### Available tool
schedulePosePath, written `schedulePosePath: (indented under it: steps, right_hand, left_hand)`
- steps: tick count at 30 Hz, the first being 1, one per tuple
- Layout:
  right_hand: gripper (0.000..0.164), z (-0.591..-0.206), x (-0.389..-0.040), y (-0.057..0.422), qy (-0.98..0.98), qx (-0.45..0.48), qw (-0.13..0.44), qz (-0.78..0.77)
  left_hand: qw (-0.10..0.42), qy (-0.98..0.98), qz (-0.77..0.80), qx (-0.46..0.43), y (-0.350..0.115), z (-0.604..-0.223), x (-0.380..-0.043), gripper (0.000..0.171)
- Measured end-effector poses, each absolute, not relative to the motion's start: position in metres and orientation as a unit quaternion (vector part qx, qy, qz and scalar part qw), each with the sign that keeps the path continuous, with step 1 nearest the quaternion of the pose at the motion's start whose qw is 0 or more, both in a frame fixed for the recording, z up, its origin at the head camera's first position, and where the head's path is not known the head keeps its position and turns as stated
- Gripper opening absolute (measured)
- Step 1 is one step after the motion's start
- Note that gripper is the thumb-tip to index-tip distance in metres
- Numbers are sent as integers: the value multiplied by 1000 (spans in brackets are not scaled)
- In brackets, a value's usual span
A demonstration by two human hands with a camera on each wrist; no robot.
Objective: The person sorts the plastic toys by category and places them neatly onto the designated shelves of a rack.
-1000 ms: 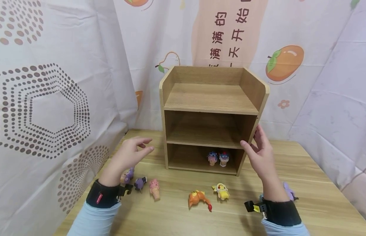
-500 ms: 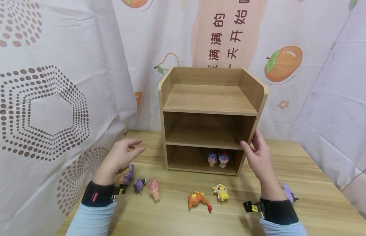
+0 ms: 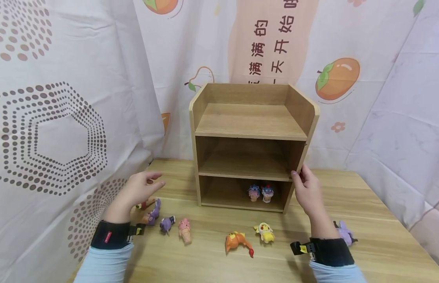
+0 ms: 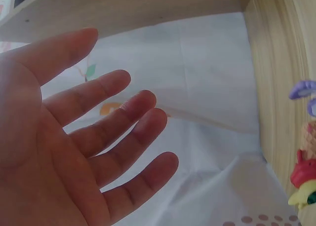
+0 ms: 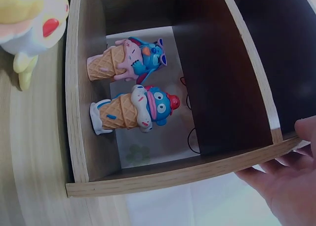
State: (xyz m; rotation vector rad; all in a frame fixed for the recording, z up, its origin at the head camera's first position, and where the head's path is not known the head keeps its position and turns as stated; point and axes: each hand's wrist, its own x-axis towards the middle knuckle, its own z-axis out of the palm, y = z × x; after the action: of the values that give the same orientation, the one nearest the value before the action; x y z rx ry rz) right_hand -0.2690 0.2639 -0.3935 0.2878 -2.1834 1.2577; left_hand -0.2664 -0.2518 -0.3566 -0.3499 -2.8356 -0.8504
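A wooden shelf unit [image 3: 251, 120] stands at the back of the table. My right hand [image 3: 309, 196] grips its right side panel, thumb on the front edge and fingers along the outside, as the right wrist view also shows. In the bottom compartment two ice-cream-cone figurines stand side by side: one with a blue, sunglasses-wearing top [image 5: 129, 60] and one with a blue-faced, red-capped top [image 5: 136, 109]. My left hand [image 3: 136, 194] hovers left of the shelf, holding nothing, its fingers spread in the left wrist view [image 4: 59, 137].
Toy figures lie in front: an orange one [image 3: 236, 240], a yellow one [image 3: 265, 232], a pink cone [image 3: 185, 231] and purple ones [image 3: 166, 224] at left. Another purple figure [image 3: 344, 232] lies by the right wrist. Printed cloth [image 3: 67, 137] hangs behind and at the sides.
My left hand has drawn back to the left, away from the shelf. My right hand has slid slightly down along the side panel, and its thumb is against the front edge.
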Motion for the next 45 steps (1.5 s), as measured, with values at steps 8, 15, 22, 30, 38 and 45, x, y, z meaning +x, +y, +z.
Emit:
schedulePosePath:
  steps: [8,15,22,30,38,45]
  right_hand:
    - [36,-398,-271,268,-835,114,304,445]
    - [38,-398,-270,270,-841,115,296,438]
    - [40,-396,-268,272,-842,119,289,439]
    - [42,-396,-268,272,-849,109,274,439]
    - [43,-397,-269,272,-844,110,267,451]
    - [45,-397,-270,272,-840,112,263,461]
  left_hand:
    - [43,-954,-276,-110,-265,-357,-264,57]
    - [48,-961,-250,-112,-272,-356,-263,58]
    - [6,-964,-250,-93,-277,-363,-267,57]
    - [-48,-969,-231,-74,-284,-371,-272,58]
    - [-78,-968,-229,-59,-287,-379,-276,59]
    - [-86,-975,-197,-50,-288,-388,-286,46]
